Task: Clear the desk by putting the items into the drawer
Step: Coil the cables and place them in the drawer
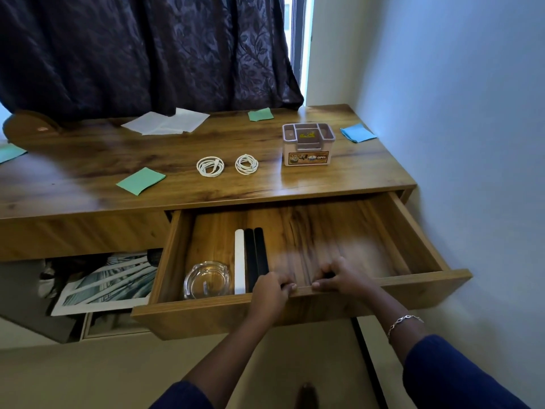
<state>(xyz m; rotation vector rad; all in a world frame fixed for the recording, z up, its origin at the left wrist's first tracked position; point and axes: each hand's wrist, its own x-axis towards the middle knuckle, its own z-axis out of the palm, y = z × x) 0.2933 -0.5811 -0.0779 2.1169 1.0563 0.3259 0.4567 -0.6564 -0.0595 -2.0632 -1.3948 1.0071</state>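
Wooden drawer (418, 231) pulled open; left hand (269, 293) and right hand (343, 276) both clamped on front edge. Inside: glass ashtray (206, 280), three sticks (one white, two black). On desk (88, 184): two coiled cables (210, 166), organiser (308, 144), paper notes

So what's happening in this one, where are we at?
A person has both hands on the front edge of the open drawer: left hand, right hand. Inside it lie a glass ashtray and three sticks, one white and two black. On the desk sit two coiled white cables, an organiser box and loose papers. Nothing is being carried.
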